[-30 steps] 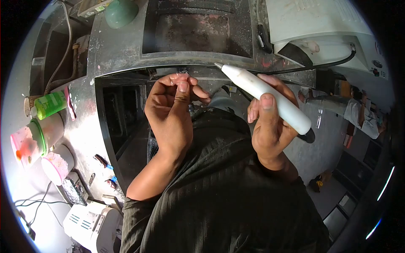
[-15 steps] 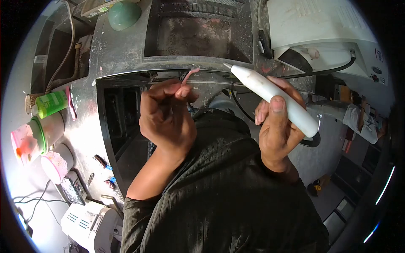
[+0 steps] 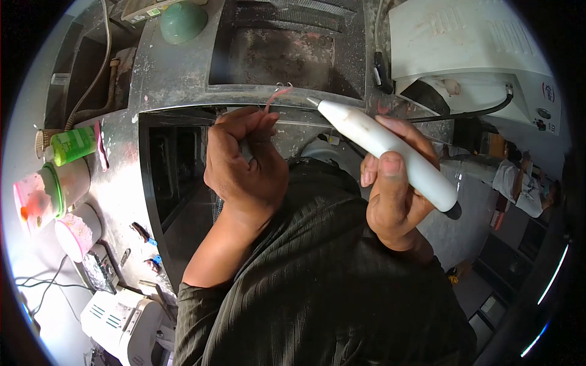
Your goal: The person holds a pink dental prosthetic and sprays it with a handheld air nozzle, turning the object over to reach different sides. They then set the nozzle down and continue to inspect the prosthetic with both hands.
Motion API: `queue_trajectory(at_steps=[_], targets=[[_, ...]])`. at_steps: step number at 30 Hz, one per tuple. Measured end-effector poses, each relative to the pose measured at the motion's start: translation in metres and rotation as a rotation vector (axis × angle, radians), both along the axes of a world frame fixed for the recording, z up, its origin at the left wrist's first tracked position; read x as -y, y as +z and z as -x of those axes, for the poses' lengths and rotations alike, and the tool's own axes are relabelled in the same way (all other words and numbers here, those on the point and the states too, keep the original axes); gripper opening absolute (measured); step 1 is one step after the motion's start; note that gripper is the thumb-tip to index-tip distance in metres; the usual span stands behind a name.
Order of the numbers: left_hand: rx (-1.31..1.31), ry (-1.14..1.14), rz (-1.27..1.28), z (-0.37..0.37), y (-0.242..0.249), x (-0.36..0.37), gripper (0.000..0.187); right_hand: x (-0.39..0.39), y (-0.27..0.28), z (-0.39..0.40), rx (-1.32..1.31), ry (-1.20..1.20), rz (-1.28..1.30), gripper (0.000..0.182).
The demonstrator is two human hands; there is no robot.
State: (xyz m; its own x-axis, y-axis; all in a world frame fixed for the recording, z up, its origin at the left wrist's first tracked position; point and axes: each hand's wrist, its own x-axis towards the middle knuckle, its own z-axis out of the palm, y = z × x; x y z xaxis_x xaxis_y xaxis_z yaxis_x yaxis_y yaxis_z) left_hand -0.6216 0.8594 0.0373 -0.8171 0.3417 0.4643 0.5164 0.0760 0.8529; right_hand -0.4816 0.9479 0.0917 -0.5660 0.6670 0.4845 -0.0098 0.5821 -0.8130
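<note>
My left hand point(image 3: 247, 155) is closed, its fingertips pinching a small curved pink piece point(image 3: 279, 95) that looks like a partial denture. Thin wire ends stick out at its top; the lower part is hidden by my fingers. In my right hand point(image 3: 395, 204) is a white pen-shaped tool point(image 3: 381, 137) with a tapered metal tip and a dark rear end. My thumb lies along its body, and the fingers wrap round behind. The tip points up and left toward the pink piece, with a small gap between them.
Ahead is a grey bench point(image 3: 171, 76) with a sunken dusty tray point(image 3: 281, 85). A green bowl point(image 3: 183, 23) sits at its back left. At right stands a white machine point(image 3: 458, 36) with a black cable. A green bottle point(image 3: 74, 146) and pink-stained tubs point(image 3: 73, 174) line the left.
The white tool has shifted left, bringing its tip nearer the pink piece. My left hand has raised the pink piece slightly and turned it a little. Both grips stay closed.
</note>
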Motion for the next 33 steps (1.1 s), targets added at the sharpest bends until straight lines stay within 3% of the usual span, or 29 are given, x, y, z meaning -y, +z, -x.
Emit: queue_trajectory(at_steps=[2, 8, 16, 19, 33], targets=[[-0.016, 0.006, 0.015, 0.0, 0.001, 0.0, 0.014, -0.001, 0.005, -0.004, 0.05, 0.049, 0.0, 0.025], [0.059, -0.008, 0.009, -0.003, 0.004, -0.001, 0.015, 0.001, 0.006, -0.001, 0.112, 0.095, -0.004, 0.026], [-0.014, 0.003, 0.047, -0.003, 0.002, 0.001, 0.016, 0.008, 0.003, 0.007, -0.025, 0.059, 0.131, 0.024], [-0.075, -0.044, 0.08, -0.001, 0.001, 0.003, 0.01, 0.008, 0.004, 0.004, 0.071, 0.085, 0.07, 0.024], [-0.092, -0.037, 0.126, 0.003, 0.0, 0.01, 0.008, 0.007, 0.003, 0.005, 0.069, 0.056, 0.034, 0.028]])
